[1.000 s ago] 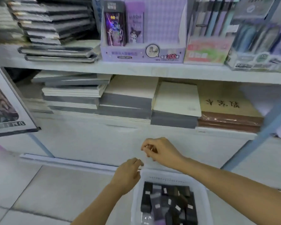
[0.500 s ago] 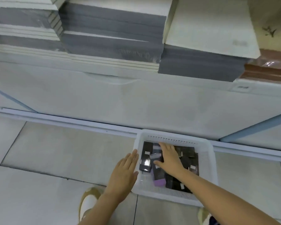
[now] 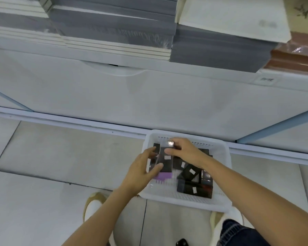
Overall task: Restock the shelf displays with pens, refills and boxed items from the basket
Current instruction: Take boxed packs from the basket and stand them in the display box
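Observation:
A white plastic basket (image 3: 222, 176) stands on the floor against the shelf base, holding several dark boxed items with small white labels (image 3: 190, 172). Both hands are over its left half. My right hand (image 3: 187, 151) pinches the top end of a dark box in clear wrap with a purple end (image 3: 165, 164), lifted a little above the others. My left hand (image 3: 142, 169) reaches in from the left rim, its spread fingers against the left side and lower edge of the same box.
The white shelf base (image 3: 149, 96) rises right behind the basket. Above it lie stacks of grey and white notebooks (image 3: 114, 27) and a brown wrapped stack (image 3: 295, 55). My shoes (image 3: 94, 205) stand on the tiled floor by the basket's near edge.
The view dropped from the shelves to the basket. My right hand went into the basket and took hold of a dark box; my left hand moved from the rim onto that box.

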A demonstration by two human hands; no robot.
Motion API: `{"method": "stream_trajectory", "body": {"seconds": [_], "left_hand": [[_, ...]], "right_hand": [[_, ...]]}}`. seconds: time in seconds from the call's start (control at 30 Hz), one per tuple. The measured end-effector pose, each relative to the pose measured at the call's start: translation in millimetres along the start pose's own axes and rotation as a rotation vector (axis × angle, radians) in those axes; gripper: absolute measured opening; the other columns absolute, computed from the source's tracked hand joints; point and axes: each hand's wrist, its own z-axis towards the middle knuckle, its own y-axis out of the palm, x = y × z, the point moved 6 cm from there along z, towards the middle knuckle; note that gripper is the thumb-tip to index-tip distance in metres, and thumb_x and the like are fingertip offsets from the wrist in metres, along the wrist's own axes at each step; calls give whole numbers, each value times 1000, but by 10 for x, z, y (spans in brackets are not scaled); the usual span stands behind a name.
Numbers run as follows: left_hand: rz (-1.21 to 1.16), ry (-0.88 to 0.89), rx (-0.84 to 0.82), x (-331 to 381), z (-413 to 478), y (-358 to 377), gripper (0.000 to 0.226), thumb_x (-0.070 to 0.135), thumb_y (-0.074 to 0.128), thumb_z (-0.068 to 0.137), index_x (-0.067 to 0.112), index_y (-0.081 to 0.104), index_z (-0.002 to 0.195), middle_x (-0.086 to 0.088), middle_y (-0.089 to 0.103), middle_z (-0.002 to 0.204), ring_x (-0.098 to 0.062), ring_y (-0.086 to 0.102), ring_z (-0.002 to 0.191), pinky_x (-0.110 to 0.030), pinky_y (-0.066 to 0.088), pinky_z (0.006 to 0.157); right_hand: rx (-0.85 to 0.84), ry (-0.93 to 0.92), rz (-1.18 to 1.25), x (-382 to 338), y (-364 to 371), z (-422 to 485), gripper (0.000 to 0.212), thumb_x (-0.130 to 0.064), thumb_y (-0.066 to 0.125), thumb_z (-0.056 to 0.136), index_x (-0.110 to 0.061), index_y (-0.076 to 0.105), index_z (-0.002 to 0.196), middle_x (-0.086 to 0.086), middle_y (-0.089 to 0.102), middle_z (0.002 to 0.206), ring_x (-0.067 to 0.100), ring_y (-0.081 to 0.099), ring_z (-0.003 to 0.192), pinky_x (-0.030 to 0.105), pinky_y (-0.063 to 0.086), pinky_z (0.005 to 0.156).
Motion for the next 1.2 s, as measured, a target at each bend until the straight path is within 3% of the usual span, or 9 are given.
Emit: {"method": "stream_trajectory", "body": {"seconds": [0.13,0.27,0.37,0.43,0.53,0.63,0.83,1.0,1.2], "left_hand": [[-490,-201,-123,10,76,65,42,37,72,82,16,60,116,-2,73,101,-17,71,92,-27,57,78],[-527,-279,43,-220,35,-181,20,22,69,88,11,63,104,-9,75,87,-23,73,80,-26,57,65],[-580,-345,125,-403,-1,-306,21,20,67,90,11,59,107,-7,76,87,-24,74,78,-26,58,62],[-588,-357,145,-473,-6,-314,20,20,65,91,14,57,108,-5,76,88,-23,74,78,-23,57,62],[-561,-366,134,-529,4,-263,21,21,65,91,15,56,110,-7,75,89,-23,73,77,-25,57,65],[-550,-364,127,-567,22,-238,22,21,64,92,13,56,111,-10,74,89,-23,72,76,-26,57,66],[-568,-373,121,-597,39,-233,22,19,64,93,13,55,112,-11,73,88,-21,72,74,-25,57,64],[-530,-391,151,-536,32,-266,22,18,62,94,13,53,113,-11,73,94,-19,71,74,-21,55,62],[-627,-366,295,-88,36,-462,20,19,55,97,11,57,116,-10,72,99,-23,70,86,-25,55,66]], "right_hand": [[-59,-57,255,-309,79,6,23,-27,70,88,-17,69,109,1,73,102,16,69,98,28,54,86],[33,37,359,-199,184,55,39,-39,60,91,-10,63,118,11,69,110,19,68,96,28,56,85],[199,201,111,161,226,70,26,-27,56,96,-6,61,111,16,69,104,20,69,85,32,58,82],[187,308,-21,377,356,88,26,-27,60,95,-5,59,108,14,69,103,25,68,93,40,55,88],[230,383,-74,540,548,145,44,-32,63,92,-2,54,123,10,63,115,24,60,109,33,48,94],[330,421,-24,603,659,193,48,-32,67,90,-2,52,124,8,62,112,23,59,108,26,42,82],[374,429,-6,649,700,257,24,-28,68,89,-8,65,104,3,68,100,12,59,86,17,39,60],[291,372,165,474,531,167,16,-21,66,91,-12,62,104,7,67,109,17,63,97,36,53,91],[55,126,351,-359,238,-25,27,-17,63,93,-7,62,117,9,70,110,20,68,101,35,55,90]]}}
